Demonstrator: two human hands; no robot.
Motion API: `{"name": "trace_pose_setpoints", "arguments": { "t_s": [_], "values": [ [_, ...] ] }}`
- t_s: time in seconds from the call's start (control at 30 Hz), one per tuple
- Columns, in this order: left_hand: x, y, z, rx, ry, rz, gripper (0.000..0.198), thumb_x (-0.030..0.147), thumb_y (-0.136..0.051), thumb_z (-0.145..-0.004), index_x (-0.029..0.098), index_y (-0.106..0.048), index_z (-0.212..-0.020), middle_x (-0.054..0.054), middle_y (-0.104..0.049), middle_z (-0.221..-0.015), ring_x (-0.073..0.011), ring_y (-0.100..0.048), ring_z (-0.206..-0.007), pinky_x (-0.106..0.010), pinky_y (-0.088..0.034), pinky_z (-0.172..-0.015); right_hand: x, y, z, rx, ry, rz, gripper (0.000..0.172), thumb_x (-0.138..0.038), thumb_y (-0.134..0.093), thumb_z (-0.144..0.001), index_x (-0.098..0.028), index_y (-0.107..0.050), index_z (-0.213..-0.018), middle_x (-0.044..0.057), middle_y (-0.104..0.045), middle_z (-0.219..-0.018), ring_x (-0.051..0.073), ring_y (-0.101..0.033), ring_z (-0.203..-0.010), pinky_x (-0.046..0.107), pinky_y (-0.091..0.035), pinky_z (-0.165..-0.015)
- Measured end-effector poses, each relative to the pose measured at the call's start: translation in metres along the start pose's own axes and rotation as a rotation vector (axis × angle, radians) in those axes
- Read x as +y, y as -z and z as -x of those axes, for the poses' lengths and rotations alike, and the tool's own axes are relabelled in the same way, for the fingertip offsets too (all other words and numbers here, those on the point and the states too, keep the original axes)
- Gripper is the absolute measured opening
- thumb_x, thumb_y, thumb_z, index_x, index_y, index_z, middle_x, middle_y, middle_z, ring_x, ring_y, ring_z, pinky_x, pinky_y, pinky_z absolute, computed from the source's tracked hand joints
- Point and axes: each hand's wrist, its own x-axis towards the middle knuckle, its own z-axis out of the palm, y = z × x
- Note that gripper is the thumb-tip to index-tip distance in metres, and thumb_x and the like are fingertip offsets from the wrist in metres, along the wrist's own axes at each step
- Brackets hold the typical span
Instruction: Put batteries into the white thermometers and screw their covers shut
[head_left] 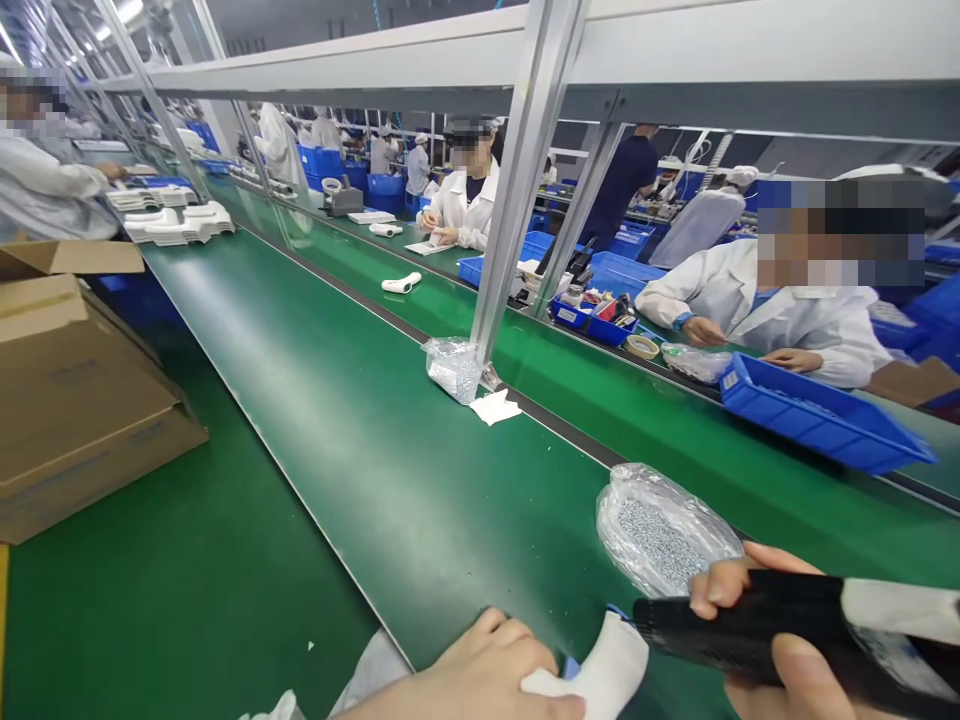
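Note:
My left hand (487, 665) is closed around a curved white plastic housing (619, 665) at the bottom edge of the head view. A bit of blue shows beside the housing, and another at its upper end. In my right hand (795, 670) is a black electric screwdriver (757, 625) with a white band, lying nearly level. Its narrower front end points left and comes close to the top of the housing; I cannot tell if they touch. Just beyond my right hand lies an open clear plastic bag (660, 535) full of small silvery screws.
Another bag of small metal parts (454, 370) and a white scrap (495, 407) lie by the metal post (517, 190). A sunken green conveyor (600, 385) runs behind the bench. Opposite, a co-worker (795, 320) sits behind a blue bin (817, 410). Cardboard boxes (82, 400) stand left.

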Motion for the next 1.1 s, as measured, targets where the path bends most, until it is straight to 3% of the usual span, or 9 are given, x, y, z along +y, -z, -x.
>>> {"name": "trace_pose_setpoints", "arguments": {
  "t_s": [0.17,0.3,0.57,0.77,0.93,1.1],
  "values": [
    [-0.011,-0.019,-0.003,0.056,-0.077,-0.032,0.033,0.055,-0.047,-0.086,0.033,-0.056,-0.109,0.000,-0.057,-0.089,-0.0187,-0.045,-0.085,-0.026,-0.033,-0.071,0.007,-0.006,-0.006,-0.017,-0.037,0.025,0.026,-0.041,-0.065,-0.075,-0.030,-0.059,-0.098,0.002,-0.056,-0.070,0.017,-0.054,-0.062,0.030,-0.052,-0.058],
    [-0.010,-0.024,-0.005,0.087,-0.085,-0.076,0.031,0.054,-0.049,-0.087,0.033,-0.055,-0.109,0.000,-0.058,-0.092,-0.0179,-0.046,-0.085,-0.027,-0.032,-0.072,0.012,-0.010,-0.008,0.033,-0.041,0.083,0.027,-0.042,-0.067,-0.072,-0.028,-0.060,-0.094,0.002,-0.057,-0.066,0.017,-0.055,-0.058,0.029,-0.052,-0.054],
    [-0.008,-0.025,-0.003,0.082,-0.121,-0.066,0.028,0.052,-0.046,-0.089,0.036,-0.055,-0.110,0.001,-0.059,-0.097,-0.0173,-0.047,-0.087,-0.027,-0.030,-0.075,0.019,-0.011,-0.011,-0.069,-0.024,0.130,0.022,-0.041,-0.065,-0.075,-0.027,-0.057,-0.089,0.000,-0.055,-0.067,0.016,-0.054,-0.059,0.029,-0.050,-0.055],
    [-0.004,-0.018,-0.005,0.033,-0.047,-0.058,0.035,0.057,-0.042,-0.088,0.032,-0.056,-0.108,0.001,-0.059,-0.088,-0.0165,-0.046,-0.082,-0.026,-0.031,-0.069,0.023,-0.007,-0.012,-0.159,0.054,0.185,0.021,-0.042,-0.063,-0.079,-0.024,-0.056,-0.085,0.000,-0.054,-0.066,0.015,-0.053,-0.058,0.026,-0.047,-0.054],
    [0.000,-0.008,-0.004,0.037,-0.159,-0.109,0.030,0.048,-0.040,-0.093,0.031,-0.052,-0.114,0.001,-0.059,-0.095,-0.0159,-0.046,-0.085,-0.026,-0.030,-0.072,0.029,-0.004,-0.011,-0.150,0.044,0.175,0.019,-0.040,-0.062,-0.081,-0.023,-0.055,-0.084,-0.001,-0.055,-0.066,0.013,-0.054,-0.058,0.024,-0.048,-0.056],
    [-0.003,-0.011,-0.001,0.057,-0.211,-0.224,0.028,0.044,-0.044,-0.092,0.037,-0.050,-0.119,-0.001,-0.056,-0.101,-0.0175,-0.044,-0.088,-0.027,-0.029,-0.071,0.040,-0.001,-0.005,-0.103,0.041,0.127,0.018,-0.036,-0.062,-0.081,-0.024,-0.054,-0.091,0.001,-0.057,-0.069,0.016,-0.056,-0.062,0.028,-0.050,-0.060]
  ]
}}
